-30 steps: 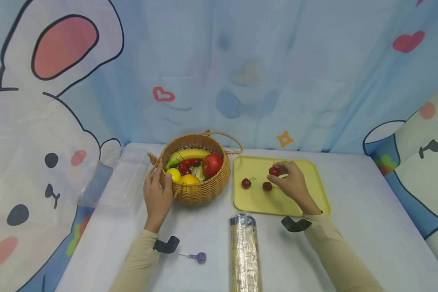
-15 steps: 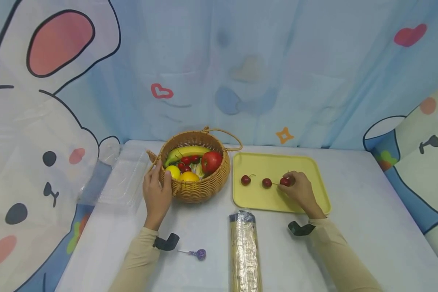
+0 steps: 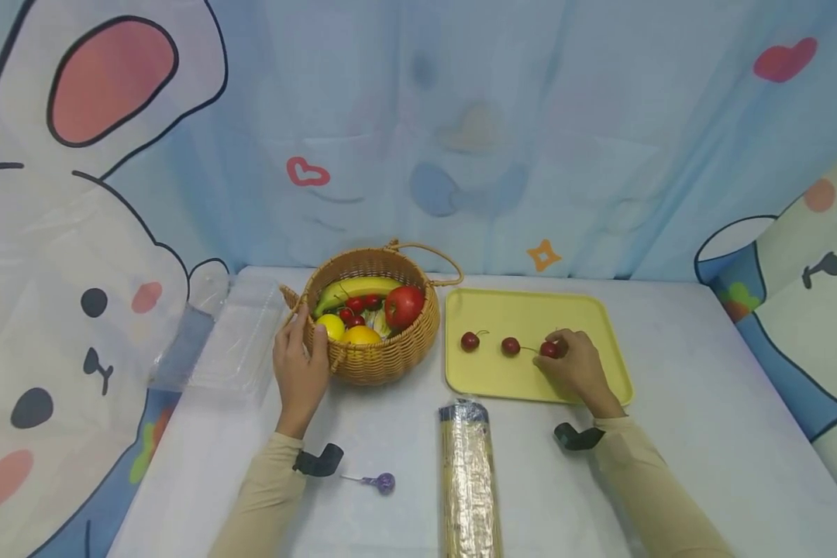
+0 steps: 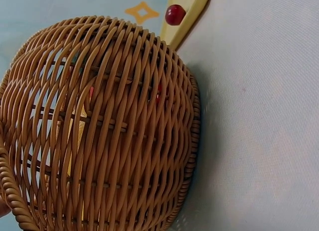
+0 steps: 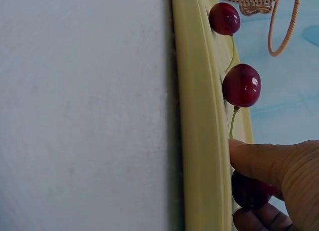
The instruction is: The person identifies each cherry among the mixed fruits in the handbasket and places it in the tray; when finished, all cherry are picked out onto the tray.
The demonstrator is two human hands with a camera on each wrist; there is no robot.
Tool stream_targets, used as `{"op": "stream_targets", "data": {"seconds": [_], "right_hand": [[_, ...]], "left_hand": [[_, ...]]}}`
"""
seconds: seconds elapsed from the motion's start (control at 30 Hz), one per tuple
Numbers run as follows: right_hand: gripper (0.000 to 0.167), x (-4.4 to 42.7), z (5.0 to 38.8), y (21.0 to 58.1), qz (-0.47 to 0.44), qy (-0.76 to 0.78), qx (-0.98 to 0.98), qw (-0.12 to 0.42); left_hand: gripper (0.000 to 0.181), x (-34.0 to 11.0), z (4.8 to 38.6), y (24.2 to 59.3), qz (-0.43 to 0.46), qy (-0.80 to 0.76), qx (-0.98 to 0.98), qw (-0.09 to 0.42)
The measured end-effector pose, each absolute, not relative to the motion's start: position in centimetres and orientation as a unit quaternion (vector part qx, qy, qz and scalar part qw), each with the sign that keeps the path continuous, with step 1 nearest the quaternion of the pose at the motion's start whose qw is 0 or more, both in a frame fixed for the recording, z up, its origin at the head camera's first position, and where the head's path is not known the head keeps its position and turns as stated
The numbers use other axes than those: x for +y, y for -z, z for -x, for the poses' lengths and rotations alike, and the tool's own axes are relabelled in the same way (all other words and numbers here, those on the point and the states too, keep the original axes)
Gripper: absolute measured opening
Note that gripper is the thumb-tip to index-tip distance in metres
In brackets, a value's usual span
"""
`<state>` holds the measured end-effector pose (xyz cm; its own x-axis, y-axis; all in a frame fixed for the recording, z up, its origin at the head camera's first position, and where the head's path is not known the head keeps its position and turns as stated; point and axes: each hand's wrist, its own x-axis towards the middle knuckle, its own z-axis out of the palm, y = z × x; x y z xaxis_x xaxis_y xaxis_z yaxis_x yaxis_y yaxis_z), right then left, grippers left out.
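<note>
On the yellow tray [image 3: 516,310] my right hand [image 3: 580,370] pinches a dark red cherry [image 3: 549,349] between thumb and fingers; the right wrist view shows that cherry [image 5: 249,190] down at the tray's surface. Two more cherries lie to its left, a middle cherry [image 3: 511,346] with its stem pointing right and a left cherry [image 3: 470,342]. My left hand [image 3: 300,380] holds the near-left rim of the wicker basket [image 3: 384,363]. Inside the basket are a banana [image 3: 363,288], a red apple [image 3: 404,308], a lemon [image 3: 332,325], an orange fruit [image 3: 361,335] and small red fruits.
A purple-wrapped lollipop [image 3: 385,483] lies near the left wrist. The long wrapped bundle of thin sticks [image 3: 469,480] stretches toward the front edge. Clear plastic packaging [image 3: 233,341] lies left of the basket. A printed curtain [image 3: 488,139] hangs behind the table.
My right hand has moved right and down with the cherry, from above the middle cherry to the tray surface at its right. The left hand stays on the basket.
</note>
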<state>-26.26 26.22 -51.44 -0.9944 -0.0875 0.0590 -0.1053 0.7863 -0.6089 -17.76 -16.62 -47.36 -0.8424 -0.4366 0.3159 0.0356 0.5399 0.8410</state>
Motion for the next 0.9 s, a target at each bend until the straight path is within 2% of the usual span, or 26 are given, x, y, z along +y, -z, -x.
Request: {"op": "stream_targets", "data": {"seconds": [0.2,0.4,0.53,0.73,0.83,0.9], "right_hand": [[0.053,26.2,26.2,50.2,-0.073,-0.315,-0.946,0.004],[0.048,23.3,26.7,45.7,-0.091,-0.334,-0.937,0.034],[0.044,19.3,27.8,42.5,-0.140,-0.352,-0.924,0.059],[0.040,11.2,29.0,38.6,-0.261,-0.334,-0.903,0.075],[0.038,7.2,29.5,37.3,-0.335,-0.283,-0.897,0.054],[0.040,4.9,29.8,36.7,-0.376,-0.234,-0.897,0.014]], "left_hand": [[0.053,-16.6,17.7,47.5,-0.118,0.462,-0.843,0.251],[0.053,-16.6,17.7,47.5,-0.115,0.460,-0.841,0.259],[0.052,-16.7,17.9,47.4,-0.115,0.457,-0.841,0.264],[0.052,-16.7,17.9,47.3,-0.120,0.455,-0.841,0.267],[0.052,-16.6,17.9,47.4,-0.123,0.457,-0.840,0.264],[0.052,-16.5,18.0,47.5,-0.124,0.460,-0.839,0.262]]}}
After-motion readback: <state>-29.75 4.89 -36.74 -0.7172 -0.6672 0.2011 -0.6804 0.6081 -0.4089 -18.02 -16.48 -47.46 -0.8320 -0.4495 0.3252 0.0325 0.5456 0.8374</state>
